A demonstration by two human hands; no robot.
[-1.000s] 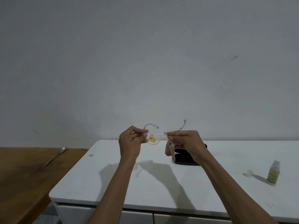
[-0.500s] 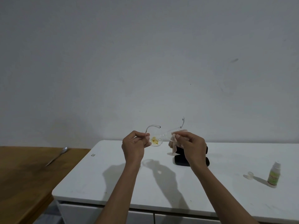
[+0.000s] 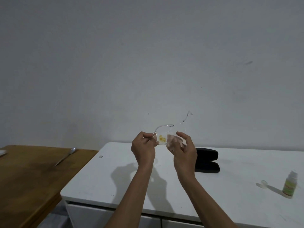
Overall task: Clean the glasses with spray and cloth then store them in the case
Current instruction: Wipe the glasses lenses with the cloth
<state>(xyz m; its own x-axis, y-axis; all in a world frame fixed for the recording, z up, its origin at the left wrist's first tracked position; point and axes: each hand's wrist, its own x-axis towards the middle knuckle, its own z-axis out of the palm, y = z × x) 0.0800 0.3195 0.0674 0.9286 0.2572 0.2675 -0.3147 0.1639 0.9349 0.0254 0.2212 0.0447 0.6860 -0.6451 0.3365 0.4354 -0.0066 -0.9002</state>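
Both hands hold the clear-framed glasses [image 3: 166, 136] up above the white table [image 3: 230, 186]: the left hand [image 3: 143, 149] pinches the frame's left end, a yellow smear on the lens beside it. The right hand [image 3: 185, 152] grips a pale pink cloth [image 3: 175, 142] against the other lens with curled fingers. The open black case [image 3: 207, 159] lies on the table behind, the small green-labelled spray bottle [image 3: 290, 185] well to the right.

A plain grey wall [image 3: 148, 55] backs a white cabinet [image 3: 213, 186] beside a wooden table [image 3: 29, 178].
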